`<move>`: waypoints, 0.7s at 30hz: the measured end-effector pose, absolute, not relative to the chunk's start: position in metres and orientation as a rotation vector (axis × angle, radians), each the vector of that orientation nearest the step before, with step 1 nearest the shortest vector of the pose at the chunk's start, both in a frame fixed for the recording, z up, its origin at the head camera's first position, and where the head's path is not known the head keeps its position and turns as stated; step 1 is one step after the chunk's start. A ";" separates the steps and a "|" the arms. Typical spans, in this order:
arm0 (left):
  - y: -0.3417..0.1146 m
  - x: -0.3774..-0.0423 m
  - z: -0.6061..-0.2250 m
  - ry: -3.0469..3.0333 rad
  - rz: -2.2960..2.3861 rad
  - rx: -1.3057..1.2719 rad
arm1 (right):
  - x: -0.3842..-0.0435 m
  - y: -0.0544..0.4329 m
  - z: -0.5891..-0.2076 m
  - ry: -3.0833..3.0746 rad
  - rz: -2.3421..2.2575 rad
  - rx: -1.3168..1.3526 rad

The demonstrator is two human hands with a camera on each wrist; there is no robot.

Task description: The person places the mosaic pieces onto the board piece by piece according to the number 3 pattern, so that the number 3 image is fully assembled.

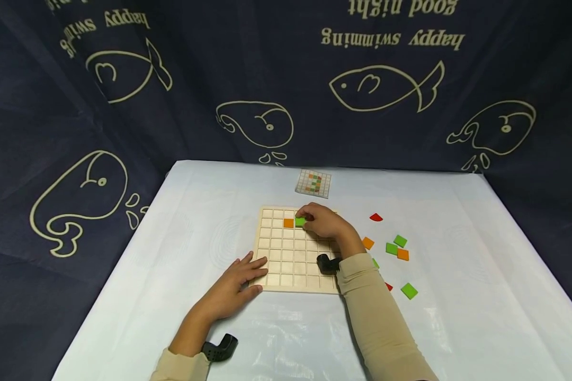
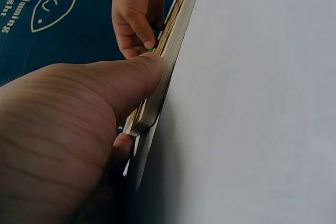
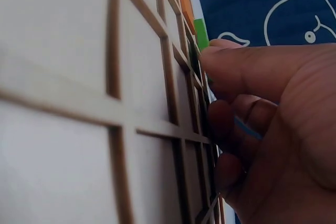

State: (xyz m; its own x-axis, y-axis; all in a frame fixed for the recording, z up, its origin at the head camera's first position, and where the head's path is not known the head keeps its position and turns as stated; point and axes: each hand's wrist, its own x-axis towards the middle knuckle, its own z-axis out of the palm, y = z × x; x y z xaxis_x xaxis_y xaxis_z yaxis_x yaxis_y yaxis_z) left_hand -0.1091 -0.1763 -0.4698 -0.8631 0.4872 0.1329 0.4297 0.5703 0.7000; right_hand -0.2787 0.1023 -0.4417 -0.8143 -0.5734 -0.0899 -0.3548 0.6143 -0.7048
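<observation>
A wooden grid board (image 1: 281, 254) lies flat on the table. One orange square tile (image 1: 288, 223) sits in a cell near its far edge. My right hand (image 1: 321, 219) pinches a green square tile (image 1: 300, 222) between thumb and fingers, in the cell just right of the orange one. The right wrist view shows that green tile (image 3: 201, 34) at the fingertips, beside the orange tile (image 3: 185, 3). With fingers spread, my left hand (image 1: 233, 286) rests on the board's near left corner. In the left wrist view its thumb (image 2: 139, 72) lies along the board's edge.
Right of the board lie loose green tiles (image 1: 409, 290), orange tiles (image 1: 403, 254) and a red quarter-round piece (image 1: 375, 217); my right forearm partly covers some. A small pattern card (image 1: 313, 183) lies behind the board. Dark cloth (image 1: 305, 137) hangs beyond the white table (image 1: 457, 317).
</observation>
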 end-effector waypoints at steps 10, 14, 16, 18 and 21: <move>-0.176 -0.109 -0.471 2.724 1.179 0.796 | -0.278 0.102 -0.443 2.545 -0.975 -0.740; -0.177 -0.109 -0.471 2.725 1.180 0.798 | -0.278 0.102 -0.443 2.544 -0.966 -0.757; -0.176 -0.109 -0.471 2.725 1.180 0.800 | -0.278 0.103 -0.443 2.544 -0.966 -0.766; -0.176 -0.109 -0.471 2.725 1.180 0.800 | -0.277 0.103 -0.443 2.544 -0.971 -0.760; -0.176 -0.108 -0.471 2.725 1.181 0.796 | -0.278 0.104 -0.444 2.540 -0.986 -0.756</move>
State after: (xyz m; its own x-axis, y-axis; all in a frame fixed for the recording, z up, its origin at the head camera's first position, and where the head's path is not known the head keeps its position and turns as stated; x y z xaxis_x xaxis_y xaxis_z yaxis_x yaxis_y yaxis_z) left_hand -0.1084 -0.1765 -0.4711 -0.8640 0.4839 0.1392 0.4324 0.5713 0.6976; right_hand -0.2776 0.1038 -0.4443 -0.8118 -0.5762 -0.0949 -0.3612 0.6231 -0.6937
